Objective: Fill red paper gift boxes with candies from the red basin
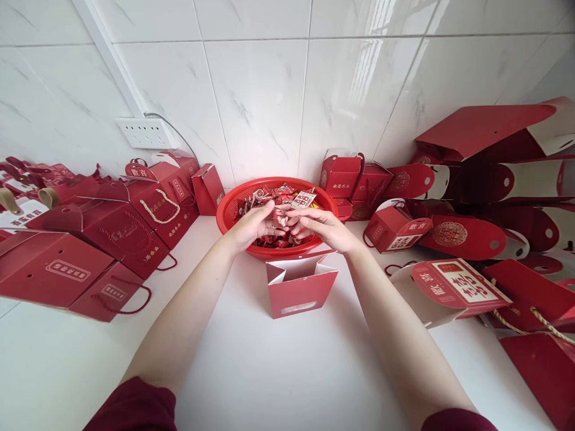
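Note:
Both hands are over a red plastic basket (pixel 228 216) filled with small wrapped candies (pixel 269 194). My left hand (pixel 252 227) reaches in from the left, its fingers apart over the candies. Opposite it, my right hand (pixel 327 226) curls its fingers and thumb around a small wrapped candy (pixel 282 219) between the hands; the grip is partly hidden. A packet with red lettering on white (pixel 303 199) shows just beyond the right fingers. Directly in front of the basket stands a small red paper gift box (pixel 303 293), upright with its top open.
Closed red gift boxes with rope handles (pixel 135 230) crowd the left side. More boxes stand on the right, including an opened one with a white label (pixel 462 281) and a stack of unfolded ones (pixel 467 233). A power socket (pixel 147 133) is on the tiled wall behind.

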Action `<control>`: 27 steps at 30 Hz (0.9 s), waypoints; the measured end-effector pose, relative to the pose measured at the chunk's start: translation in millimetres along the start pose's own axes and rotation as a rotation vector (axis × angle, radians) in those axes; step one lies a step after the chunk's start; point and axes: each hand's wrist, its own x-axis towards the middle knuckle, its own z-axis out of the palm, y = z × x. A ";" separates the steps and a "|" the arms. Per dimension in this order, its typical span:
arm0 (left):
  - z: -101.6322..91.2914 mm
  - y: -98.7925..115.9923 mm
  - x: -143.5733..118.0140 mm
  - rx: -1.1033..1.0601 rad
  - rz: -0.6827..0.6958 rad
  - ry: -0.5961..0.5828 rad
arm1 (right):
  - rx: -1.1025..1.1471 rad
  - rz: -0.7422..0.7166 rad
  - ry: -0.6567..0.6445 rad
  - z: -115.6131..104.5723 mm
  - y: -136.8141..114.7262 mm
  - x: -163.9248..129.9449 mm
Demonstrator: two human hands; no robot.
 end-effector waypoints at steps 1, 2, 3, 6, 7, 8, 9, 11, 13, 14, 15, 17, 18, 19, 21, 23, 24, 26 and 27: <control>-0.3 0.2 -0.4 -0.026 -0.003 -0.023 | -0.026 0.008 -0.024 1.6 -2.1 -0.4; -0.5 0.4 -1.0 -0.034 0.002 -0.031 | -0.044 0.016 -0.044 3.1 -3.8 -0.8; -0.6 0.6 -1.4 -0.025 0.007 -0.026 | -0.054 0.024 -0.056 4.3 -5.0 -1.1; -0.7 0.2 -1.1 -0.010 0.007 0.056 | -0.044 0.030 -0.031 4.8 -3.9 -0.9; -0.8 -0.1 -0.4 -0.027 0.003 0.083 | -0.026 0.026 -0.005 3.7 -2.1 -0.5; -1.1 -0.5 0.4 -0.052 0.004 0.097 | 0.001 0.021 0.026 2.3 0.0 0.1; -1.5 -0.7 1.1 -0.077 0.008 0.100 | 0.034 0.014 0.059 0.7 2.4 0.8; -2.3 -0.5 1.9 -0.109 0.009 0.069 | 0.101 0.004 0.111 -2.3 6.4 2.2; -2.9 0.4 1.6 -0.116 -0.011 0.033 | 0.136 0.000 0.129 -3.9 8.6 3.1; -3.0 1.0 1.3 -0.116 -0.022 0.022 | 0.142 -0.001 0.125 -4.2 9.0 3.3; -3.1 1.5 0.9 -0.114 -0.029 0.015 | 0.142 0.000 0.121 -4.1 8.9 3.4; -3.0 2.3 0.3 -0.107 -0.031 0.015 | 0.137 0.006 0.120 -3.6 8.3 3.3; -3.0 2.4 0.1 -0.104 -0.028 0.018 | 0.133 0.010 0.124 -3.3 8.0 3.2; -3.0 2.6 0.0 -0.101 -0.025 0.020 | 0.129 0.014 0.128 -3.0 7.8 3.2; -3.0 2.8 0.0 -0.086 -0.026 0.016 | 0.124 0.015 0.131 -2.9 8.0 3.4; -2.8 3.4 -0.3 -0.067 -0.029 0.010 | 0.124 0.013 0.132 -3.1 8.7 3.7; -2.6 3.8 -0.5 -0.057 -0.032 0.011 | 0.127 0.013 0.135 -3.3 9.1 4.0; -1.8 4.6 -1.1 -0.037 -0.037 0.019 | 0.135 0.014 0.142 -3.6 9.8 4.3; -1.3 4.7 -1.4 -0.026 -0.038 0.022 | 0.143 0.014 0.146 -3.7 9.9 4.4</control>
